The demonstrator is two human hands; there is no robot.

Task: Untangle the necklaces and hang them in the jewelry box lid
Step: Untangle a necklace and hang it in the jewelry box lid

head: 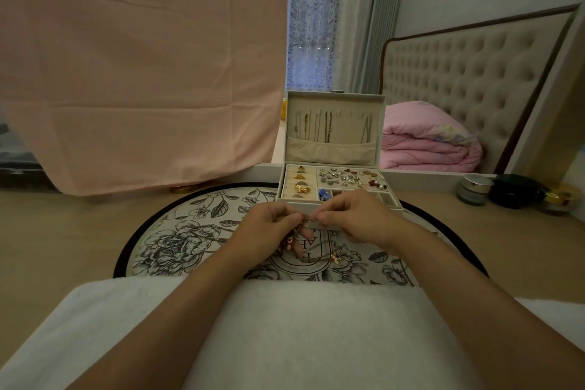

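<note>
Just in front of the jewelry box (281, 184), over the floral mat (196, 231) on the tabletop (63, 231): both hands are on the necklace tangle (319, 255). Left hand (272, 228) grip is closed, pinching the knot of chains. Right hand (354, 220) grip is pinched on a strand just beside it, fingertips nearly touching. The rest of the tangle droops toward the mat. Step: untangling; this bunch isn't hung yet. Lid (348, 133) is upright with several chains already hanging and a gap right of middle. Next: tease one chain free, no yanking, then lift it to a free hook.
</note>
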